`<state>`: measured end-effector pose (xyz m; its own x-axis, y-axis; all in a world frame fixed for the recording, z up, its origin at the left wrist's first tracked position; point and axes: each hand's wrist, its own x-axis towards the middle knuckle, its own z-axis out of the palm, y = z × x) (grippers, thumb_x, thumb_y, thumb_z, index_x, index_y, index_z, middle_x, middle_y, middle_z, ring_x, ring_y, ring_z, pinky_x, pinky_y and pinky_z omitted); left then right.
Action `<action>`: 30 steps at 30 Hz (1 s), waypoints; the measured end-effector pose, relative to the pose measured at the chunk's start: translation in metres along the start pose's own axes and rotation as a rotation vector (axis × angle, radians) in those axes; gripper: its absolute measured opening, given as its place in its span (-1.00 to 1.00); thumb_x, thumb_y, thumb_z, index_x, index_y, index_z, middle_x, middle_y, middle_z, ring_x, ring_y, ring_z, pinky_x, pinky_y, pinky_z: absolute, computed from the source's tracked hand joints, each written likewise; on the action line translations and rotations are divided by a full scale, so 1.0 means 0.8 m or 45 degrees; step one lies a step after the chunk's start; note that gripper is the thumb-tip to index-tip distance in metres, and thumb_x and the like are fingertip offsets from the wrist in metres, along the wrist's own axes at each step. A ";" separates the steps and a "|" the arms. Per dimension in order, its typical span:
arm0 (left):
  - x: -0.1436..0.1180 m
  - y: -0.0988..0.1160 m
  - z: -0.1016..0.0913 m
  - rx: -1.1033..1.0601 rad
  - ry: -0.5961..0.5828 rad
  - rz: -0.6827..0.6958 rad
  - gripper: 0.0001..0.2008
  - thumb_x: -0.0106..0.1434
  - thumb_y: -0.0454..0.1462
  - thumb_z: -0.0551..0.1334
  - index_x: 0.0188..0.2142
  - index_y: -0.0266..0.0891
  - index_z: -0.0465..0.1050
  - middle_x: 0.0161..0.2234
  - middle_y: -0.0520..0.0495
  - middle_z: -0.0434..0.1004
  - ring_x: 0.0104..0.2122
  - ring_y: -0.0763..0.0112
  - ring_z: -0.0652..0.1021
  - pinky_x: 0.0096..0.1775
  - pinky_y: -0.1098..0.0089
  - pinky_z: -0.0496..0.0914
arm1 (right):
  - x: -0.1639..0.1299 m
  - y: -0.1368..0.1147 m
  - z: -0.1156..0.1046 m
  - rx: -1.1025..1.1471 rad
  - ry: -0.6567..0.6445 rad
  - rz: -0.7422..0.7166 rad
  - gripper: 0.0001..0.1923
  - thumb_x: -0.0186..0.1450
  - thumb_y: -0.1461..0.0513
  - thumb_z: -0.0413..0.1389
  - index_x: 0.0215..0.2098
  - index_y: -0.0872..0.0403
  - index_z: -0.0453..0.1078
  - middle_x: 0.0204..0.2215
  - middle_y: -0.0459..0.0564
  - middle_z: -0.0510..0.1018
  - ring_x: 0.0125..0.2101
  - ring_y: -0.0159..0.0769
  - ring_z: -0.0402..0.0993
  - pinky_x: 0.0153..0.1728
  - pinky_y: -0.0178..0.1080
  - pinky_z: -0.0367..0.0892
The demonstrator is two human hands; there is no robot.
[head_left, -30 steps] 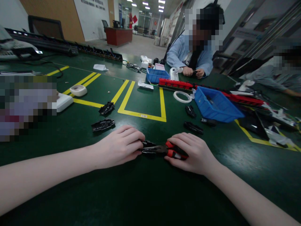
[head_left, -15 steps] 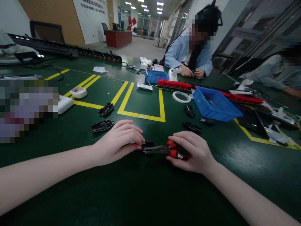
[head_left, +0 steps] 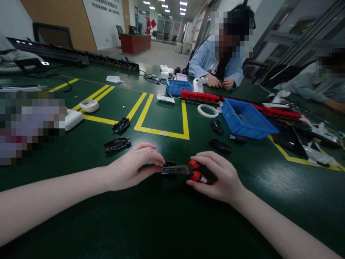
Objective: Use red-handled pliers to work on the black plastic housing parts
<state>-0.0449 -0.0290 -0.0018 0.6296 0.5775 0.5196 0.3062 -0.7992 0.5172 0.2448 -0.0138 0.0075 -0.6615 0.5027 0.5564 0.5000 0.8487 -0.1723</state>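
Note:
My right hand grips the red and black handles of a pair of pliers low over the green table. The plier jaws point left and meet a small black plastic part. My left hand pinches that part from the left, and its fingers hide most of it. Both forearms rest on the table near its front edge.
Loose black plastic parts lie left and right of my hands. A blue bin, a white ring, a red strip and a smaller blue bin sit farther back. A person in a blue top works opposite; another person's sleeve is at right.
My left fingers have lifted and opened a little, showing more of the black part. The right hand has shifted its hold on the plier handles slightly; both hands stay in place.

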 end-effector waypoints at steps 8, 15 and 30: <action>-0.001 -0.001 0.002 -0.020 0.013 0.006 -0.78 0.36 -0.40 0.16 -0.04 -0.18 0.26 -0.16 -0.01 0.53 -0.17 0.40 0.57 0.07 0.18 0.38 | 0.001 -0.002 0.000 -0.044 -0.001 -0.024 -0.55 0.17 0.06 0.28 -0.08 0.13 0.37 -0.25 0.13 0.57 -0.28 -0.19 0.54 -0.32 -0.15 0.51; 0.000 -0.001 0.000 0.007 -0.051 0.013 -0.80 0.37 -0.38 0.15 -0.04 -0.16 0.27 -0.16 0.00 0.56 -0.17 0.38 0.55 0.09 0.14 0.37 | 0.003 -0.004 -0.001 -0.062 -0.001 -0.102 -0.56 0.19 0.04 0.27 -0.10 0.15 0.37 -0.29 0.13 0.58 -0.32 -0.20 0.54 -0.36 -0.16 0.50; 0.014 0.006 -0.009 0.189 -0.223 -0.328 -0.42 0.16 -0.13 0.36 0.11 -0.23 0.24 0.06 -0.18 0.41 0.05 0.08 0.43 0.04 0.11 0.32 | 0.003 -0.001 -0.004 0.121 -0.063 0.056 -0.69 0.18 0.16 0.25 -0.15 0.09 0.37 -0.31 0.05 0.57 -0.36 -0.28 0.53 -0.38 -0.24 0.49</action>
<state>-0.0416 -0.0257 0.0112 0.6272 0.7364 0.2538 0.5633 -0.6539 0.5051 0.2448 -0.0139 0.0113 -0.6680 0.5453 0.5063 0.4755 0.8362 -0.2734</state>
